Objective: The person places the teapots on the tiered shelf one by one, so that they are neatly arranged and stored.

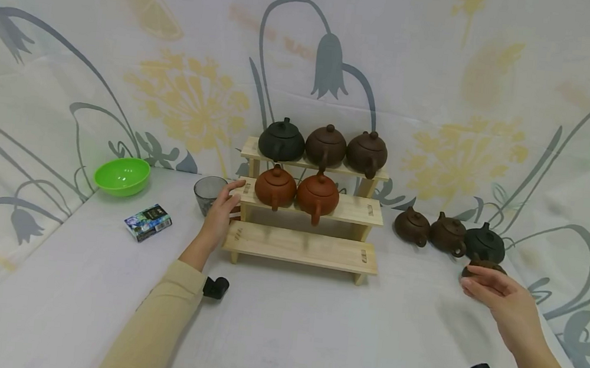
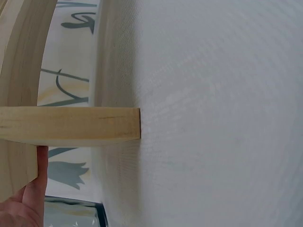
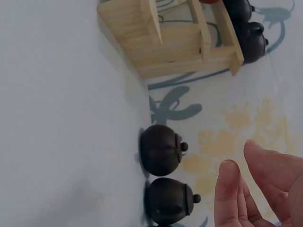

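Observation:
At the left end of a three-step wooden stand (image 1: 299,246), my left hand (image 1: 219,212) grips the end of the middle step. In the left wrist view, a finger (image 2: 41,163) shows behind the wood. A black teapot (image 1: 281,141) and two brown teapots stand on the top step; two reddish teapots (image 1: 318,193) are on the middle one. My right hand (image 1: 507,302) hovers at the right by a brown teapot (image 1: 486,264), which it partly hides. In the right wrist view, the thumb and fingers (image 3: 227,189) are apart with nothing between them.
A row beside the stand holds two brown teapots (image 1: 412,226) and a black teapot (image 1: 485,244). To the left are a grey glass cup (image 1: 206,190), a small blue box (image 1: 148,222) and a green bowl (image 1: 122,177). A patterned cloth hangs behind the white tabletop (image 1: 301,338).

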Tool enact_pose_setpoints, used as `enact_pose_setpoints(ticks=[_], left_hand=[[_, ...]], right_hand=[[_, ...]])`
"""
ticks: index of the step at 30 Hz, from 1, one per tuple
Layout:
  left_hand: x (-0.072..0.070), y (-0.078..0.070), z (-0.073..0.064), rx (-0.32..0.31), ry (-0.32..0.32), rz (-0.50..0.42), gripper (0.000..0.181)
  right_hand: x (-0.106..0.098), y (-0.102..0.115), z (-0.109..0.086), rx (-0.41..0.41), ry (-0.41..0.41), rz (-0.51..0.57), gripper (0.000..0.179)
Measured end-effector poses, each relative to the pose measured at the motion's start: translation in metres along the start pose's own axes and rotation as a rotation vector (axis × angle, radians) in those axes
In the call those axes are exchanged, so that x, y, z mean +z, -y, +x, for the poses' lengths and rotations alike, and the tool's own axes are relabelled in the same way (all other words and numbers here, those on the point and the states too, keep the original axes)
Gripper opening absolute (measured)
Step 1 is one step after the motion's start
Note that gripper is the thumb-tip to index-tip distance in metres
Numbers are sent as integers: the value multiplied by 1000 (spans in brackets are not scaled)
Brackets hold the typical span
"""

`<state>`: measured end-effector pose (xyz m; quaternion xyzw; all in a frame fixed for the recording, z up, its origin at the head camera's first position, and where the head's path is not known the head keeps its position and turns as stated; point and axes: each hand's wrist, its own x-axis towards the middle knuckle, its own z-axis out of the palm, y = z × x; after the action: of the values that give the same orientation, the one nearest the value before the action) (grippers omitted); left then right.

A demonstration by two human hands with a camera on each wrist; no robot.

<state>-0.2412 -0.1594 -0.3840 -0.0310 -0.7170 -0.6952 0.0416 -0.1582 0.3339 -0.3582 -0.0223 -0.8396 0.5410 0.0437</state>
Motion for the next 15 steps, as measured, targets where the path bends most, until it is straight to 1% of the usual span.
enact_pose_setpoints(ticks=[2, 5, 11, 15], left_hand=[[0, 0, 0, 0, -1, 3, 41], [0, 0, 0, 0, -3, 0, 41], [1, 0, 0, 2, -6, 0, 41], [1, 0, 0, 4, -5, -7, 41]], right_hand=[[-4, -1, 0, 26, -7, -45, 26], [-10, -7, 2, 46, -20, -46, 31], [-20, -17, 2, 66, -51, -22, 21], [-27, -22, 1, 58, -61, 17, 17]])
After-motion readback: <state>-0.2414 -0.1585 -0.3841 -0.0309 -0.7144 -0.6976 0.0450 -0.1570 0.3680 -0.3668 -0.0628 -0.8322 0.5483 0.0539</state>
